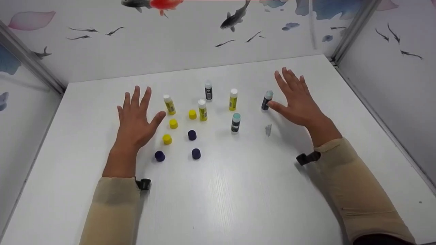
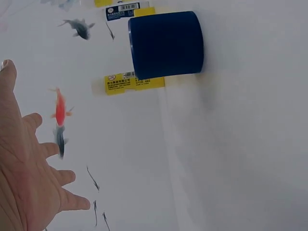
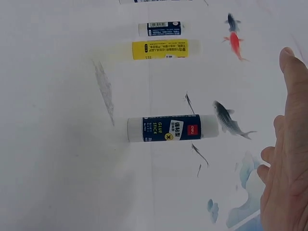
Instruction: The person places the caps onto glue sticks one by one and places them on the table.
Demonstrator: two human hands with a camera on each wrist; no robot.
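Note:
My left hand (image 1: 134, 122) spreads its fingers over the table at the left, holding nothing. Nearest to it stand a yellow glue stick (image 1: 169, 104) without its cap and several loose caps, among them a yellow cap (image 1: 167, 139) and a dark blue cap (image 1: 159, 156). That side's wrist view has a dark blue cap (image 2: 166, 44) close up. My right hand (image 1: 296, 98), fingers straight and apart, is beside an uncapped dark blue glue stick (image 3: 166, 128); the thumb overlaps it in the head view, but the right wrist view shows a gap. Both hands hold nothing.
More uncapped glue sticks stand upright mid-table: a yellow one (image 1: 233, 100), another yellow one (image 1: 203, 110), a dark one (image 1: 208, 92) and one with a bluish top (image 1: 235, 123). A grey smear (image 1: 268, 130) marks the white table (image 1: 218, 197). Walls with painted fish enclose it.

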